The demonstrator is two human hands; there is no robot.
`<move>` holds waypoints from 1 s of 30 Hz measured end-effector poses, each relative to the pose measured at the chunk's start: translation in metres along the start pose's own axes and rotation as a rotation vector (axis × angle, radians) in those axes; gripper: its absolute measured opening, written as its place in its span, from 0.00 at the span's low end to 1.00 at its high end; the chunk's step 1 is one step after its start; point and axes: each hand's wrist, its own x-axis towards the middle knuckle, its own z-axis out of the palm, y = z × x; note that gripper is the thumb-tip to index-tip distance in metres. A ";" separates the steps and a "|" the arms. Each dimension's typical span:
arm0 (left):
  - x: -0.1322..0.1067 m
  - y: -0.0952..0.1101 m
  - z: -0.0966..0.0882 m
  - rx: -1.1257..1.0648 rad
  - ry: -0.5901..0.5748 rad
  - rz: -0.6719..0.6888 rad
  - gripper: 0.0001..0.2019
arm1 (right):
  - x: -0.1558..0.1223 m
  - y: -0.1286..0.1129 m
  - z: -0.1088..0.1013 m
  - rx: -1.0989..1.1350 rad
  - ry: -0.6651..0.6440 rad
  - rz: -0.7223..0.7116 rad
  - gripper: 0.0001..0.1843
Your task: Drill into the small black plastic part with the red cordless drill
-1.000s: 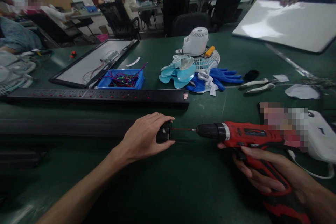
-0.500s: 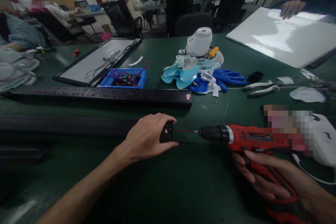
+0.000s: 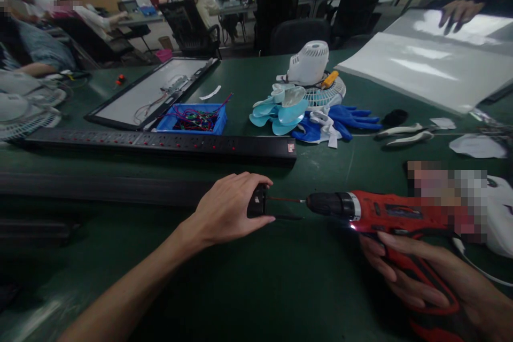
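My left hand (image 3: 228,206) grips the right end of a long black bar (image 3: 132,190), shaped like a power strip housing, lying on the green table. Its thumb and fingers close around the black end cap (image 3: 257,201). My right hand (image 3: 417,272) is wrapped around the handle of a red cordless drill (image 3: 395,212), index finger by the trigger. The long thin bit (image 3: 286,200) reaches from the black chuck to the end cap; its tip's exact seat is hidden. A small lamp under the chuck glows.
Behind lies a black power strip (image 3: 224,152). Beyond it are a blue bin (image 3: 218,123) of wires, a framed panel (image 3: 140,93), light-blue fan blades (image 3: 280,112), blue gloves (image 3: 348,120) and pliers (image 3: 409,133). A co-worker's hand (image 3: 460,12) touches a white sheet (image 3: 433,64).
The drill's lamp has come on. Both hands keep their hold, with the bit still at the end cap. At the back right, the white sheet has shifted under the co-worker's hand.
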 end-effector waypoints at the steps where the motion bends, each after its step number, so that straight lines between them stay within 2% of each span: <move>1: 0.000 0.000 0.000 -0.004 0.001 0.000 0.29 | 0.000 0.000 0.001 0.005 0.003 -0.001 0.17; 30: 0.000 0.000 -0.002 -0.022 -0.016 -0.005 0.29 | -0.001 0.000 0.001 0.038 0.034 0.050 0.17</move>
